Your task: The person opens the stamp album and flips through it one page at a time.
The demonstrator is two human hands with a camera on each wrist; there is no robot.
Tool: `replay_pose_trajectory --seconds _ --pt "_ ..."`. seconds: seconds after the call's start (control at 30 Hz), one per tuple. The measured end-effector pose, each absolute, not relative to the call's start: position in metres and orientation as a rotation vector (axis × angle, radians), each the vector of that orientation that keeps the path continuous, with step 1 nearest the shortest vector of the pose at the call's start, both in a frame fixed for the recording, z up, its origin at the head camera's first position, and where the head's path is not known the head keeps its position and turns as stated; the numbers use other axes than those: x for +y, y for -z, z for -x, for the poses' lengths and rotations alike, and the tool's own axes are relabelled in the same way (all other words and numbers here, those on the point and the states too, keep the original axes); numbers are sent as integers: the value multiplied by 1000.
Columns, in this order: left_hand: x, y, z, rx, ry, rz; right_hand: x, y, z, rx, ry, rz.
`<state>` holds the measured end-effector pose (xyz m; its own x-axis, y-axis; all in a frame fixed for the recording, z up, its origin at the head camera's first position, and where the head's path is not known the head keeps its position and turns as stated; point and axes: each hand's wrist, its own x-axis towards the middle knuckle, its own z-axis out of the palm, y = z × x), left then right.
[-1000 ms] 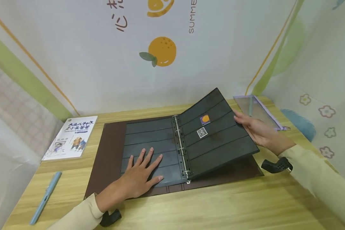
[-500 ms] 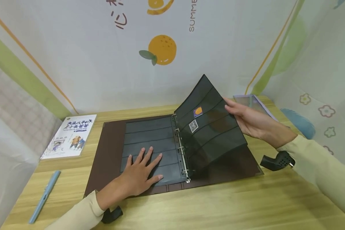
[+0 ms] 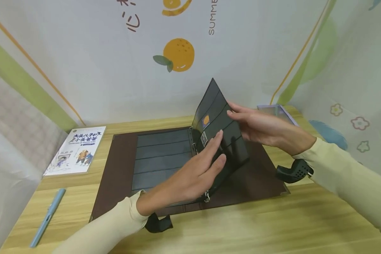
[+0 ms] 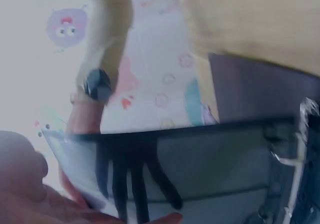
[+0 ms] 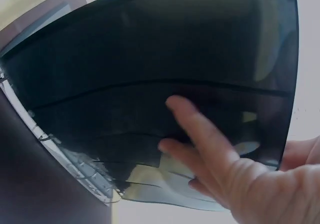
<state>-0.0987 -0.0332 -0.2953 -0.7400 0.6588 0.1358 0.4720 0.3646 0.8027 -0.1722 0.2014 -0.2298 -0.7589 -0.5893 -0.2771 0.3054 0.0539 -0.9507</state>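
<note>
A brown ring-bound stamp album [image 3: 119, 169] lies spread on the table. Its black pocket page [image 3: 216, 100] stands steeply tilted up from the metal rings [image 3: 207, 196]. My right hand [image 3: 263, 127] grips that page's outer edge, thumb in front and fingers behind; the right wrist view shows those fingers [image 5: 200, 139] spread against the back. On the page's front are a purple stamp with an orange disc [image 3: 206, 120] and a grey stamp [image 3: 204, 139]. My left hand [image 3: 193, 173], fingers straight, is raised close before the page and overlaps its lower part. Another page [image 3: 163, 148] lies flat at left.
A white booklet [image 3: 76, 151] with cartoon figures lies at the back left. A light blue pen [image 3: 47, 218] is at the left of the table. Behind my right hand sits a lilac-edged clear pouch [image 3: 284, 113]. Printed curtains [image 3: 130, 81] surround the table.
My right hand has lifted the page and swung it leftward, nearly upright. My left hand has come off the flat page and moved right, up to the raised page.
</note>
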Motion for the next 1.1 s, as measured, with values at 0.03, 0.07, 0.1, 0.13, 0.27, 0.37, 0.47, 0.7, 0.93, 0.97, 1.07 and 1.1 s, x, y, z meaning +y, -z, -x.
replay_pose_trajectory --seconds 0.03,0.07,0.1,0.13,0.27,0.37,0.47,0.7,0.93,0.97,1.07,1.1 --pt "-31 293 97 2403 -1335 -985 198 228 172 1709 1758 284" --pt "-30 290 96 2403 -1349 -945 194 227 172 1724 1744 273" --pt "-30 289 94 2404 -1364 -902 190 225 171 1740 1724 264" --pt "-30 288 91 2409 -1389 -863 186 225 171 1743 1705 268" --pt "-33 284 81 2405 -1523 -686 171 224 168 1813 1599 315" --pt "-36 281 74 2383 -1608 -576 164 227 164 1887 1509 394" --pt "-39 280 71 2362 -1669 -518 159 234 157 1979 1417 455" --pt "-52 276 72 2201 -1834 -495 151 247 145 2040 1321 604" --pt "-61 267 76 2103 -1907 -476 155 255 142 2060 1346 658" --pt "-61 266 76 2084 -1912 -484 156 255 142 2059 1353 667" --pt "-63 264 76 2058 -1911 -525 158 257 142 2054 1370 701" --pt "-63 264 76 2025 -1920 -534 159 259 143 2058 1374 710"
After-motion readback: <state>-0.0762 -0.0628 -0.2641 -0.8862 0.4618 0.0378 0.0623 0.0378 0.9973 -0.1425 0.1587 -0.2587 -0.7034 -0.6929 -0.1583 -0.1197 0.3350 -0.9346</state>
